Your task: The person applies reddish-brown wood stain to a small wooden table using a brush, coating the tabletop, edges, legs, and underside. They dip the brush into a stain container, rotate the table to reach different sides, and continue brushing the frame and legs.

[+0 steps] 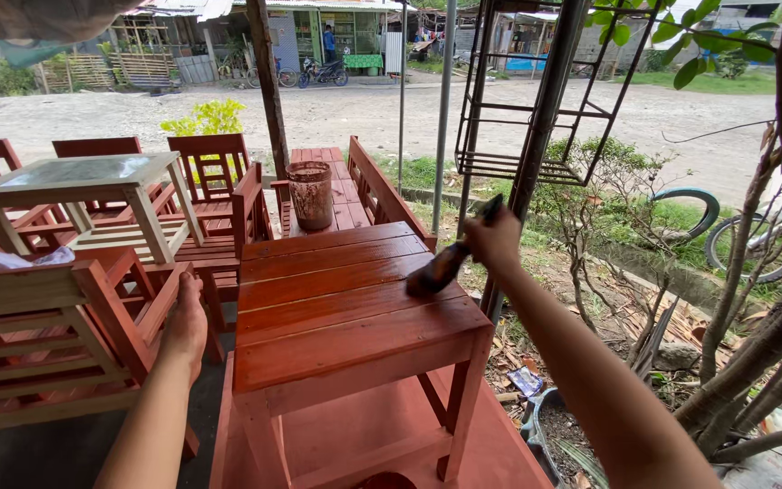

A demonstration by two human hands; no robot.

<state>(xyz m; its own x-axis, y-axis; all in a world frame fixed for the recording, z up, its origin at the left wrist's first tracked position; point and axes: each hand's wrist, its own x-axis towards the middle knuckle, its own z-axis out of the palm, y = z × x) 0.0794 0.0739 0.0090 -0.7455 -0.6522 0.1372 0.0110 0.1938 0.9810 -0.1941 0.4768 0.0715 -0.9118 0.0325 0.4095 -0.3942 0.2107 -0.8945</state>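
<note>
My right hand (497, 243) grips a paintbrush (441, 267) whose bristles touch the right side of a glossy red-brown slatted wooden table top (337, 308). My left hand (185, 324) rests flat on the edge of a wooden chair frame (128, 312) just left of the table, holding nothing. A stained paint bucket (310, 194) stands on a red-brown bench (341, 195) beyond the table's far edge.
Several red-brown wooden chairs (214, 181) and a pale unpainted table (83, 181) crowd the left. A dark metal pole and rack (536, 136) rise right of the table. Shrubs, tree branches (771, 317) and a bicycle wheel (753, 244) fill the right. A dirt road lies behind.
</note>
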